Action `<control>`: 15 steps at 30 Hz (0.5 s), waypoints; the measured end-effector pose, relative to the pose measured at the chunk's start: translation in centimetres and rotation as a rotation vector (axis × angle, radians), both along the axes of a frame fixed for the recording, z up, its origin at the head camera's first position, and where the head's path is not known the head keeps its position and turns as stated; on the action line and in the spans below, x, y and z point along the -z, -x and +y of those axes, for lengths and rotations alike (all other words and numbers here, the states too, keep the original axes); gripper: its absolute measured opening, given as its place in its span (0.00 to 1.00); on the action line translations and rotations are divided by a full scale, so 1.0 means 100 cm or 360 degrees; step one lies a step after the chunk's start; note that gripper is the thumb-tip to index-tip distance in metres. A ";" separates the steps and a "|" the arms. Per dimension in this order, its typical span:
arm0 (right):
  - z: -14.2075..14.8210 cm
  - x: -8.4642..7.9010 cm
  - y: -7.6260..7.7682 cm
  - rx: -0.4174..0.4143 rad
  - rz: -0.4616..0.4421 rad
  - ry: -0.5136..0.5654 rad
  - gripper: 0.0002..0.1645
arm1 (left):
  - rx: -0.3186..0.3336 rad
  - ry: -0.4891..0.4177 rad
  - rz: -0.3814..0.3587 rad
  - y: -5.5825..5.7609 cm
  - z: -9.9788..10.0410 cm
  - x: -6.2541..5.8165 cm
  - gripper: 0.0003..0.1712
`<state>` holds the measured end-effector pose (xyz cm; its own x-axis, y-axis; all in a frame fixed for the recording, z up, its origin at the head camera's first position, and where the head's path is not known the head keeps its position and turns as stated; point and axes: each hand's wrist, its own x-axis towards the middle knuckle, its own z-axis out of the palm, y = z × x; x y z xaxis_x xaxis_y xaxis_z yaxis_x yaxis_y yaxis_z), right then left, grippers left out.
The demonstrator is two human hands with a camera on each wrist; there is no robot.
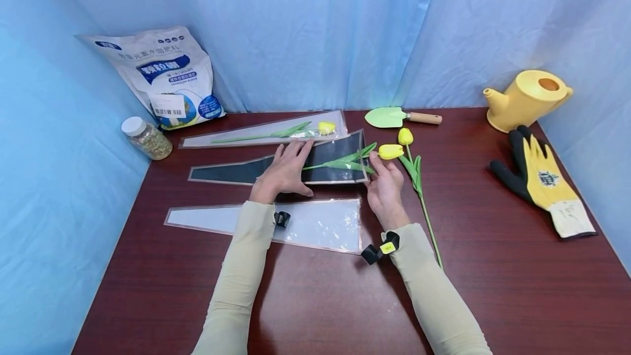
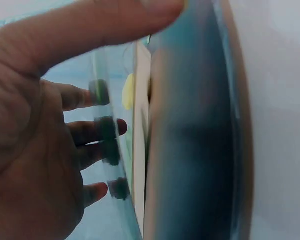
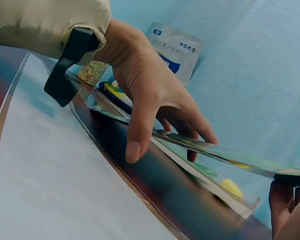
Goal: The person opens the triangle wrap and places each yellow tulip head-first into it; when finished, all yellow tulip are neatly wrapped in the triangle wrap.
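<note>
A yellow artificial tulip lies with its stem and much of its leaves inside a dark, tapered flower sleeve; its head and leaf tips stick out. My right hand pinches the sleeve's wide mouth, thumb beside the tulip's neck. Across the sleeve's middle spreads my left hand, thumb at the near edge and fingers reaching the far edge. In the right wrist view that sleeve is raised off the table. Behind it, a white sleeve holds another tulip. A second white sleeve lies nearer me.
A loose tulip lies right of my right hand. At the back are a green trowel, a fertilizer bag and a jar. A yellow watering can and glove are at right.
</note>
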<state>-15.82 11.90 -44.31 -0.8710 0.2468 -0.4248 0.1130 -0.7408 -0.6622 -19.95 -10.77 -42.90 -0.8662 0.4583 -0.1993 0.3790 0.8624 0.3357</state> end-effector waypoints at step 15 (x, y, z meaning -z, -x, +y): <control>0.012 -0.003 0.005 -0.0185 0.0094 -0.0176 0.03 | -0.0019 -0.0145 0.0052 0.002 -0.001 0.003 0.60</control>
<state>-16.27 13.10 -44.04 -0.9190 0.1853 -0.3480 0.1523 -0.6473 -0.7468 -20.18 -10.88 -43.20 -0.8770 0.4629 -0.1287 0.3810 0.8333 0.4004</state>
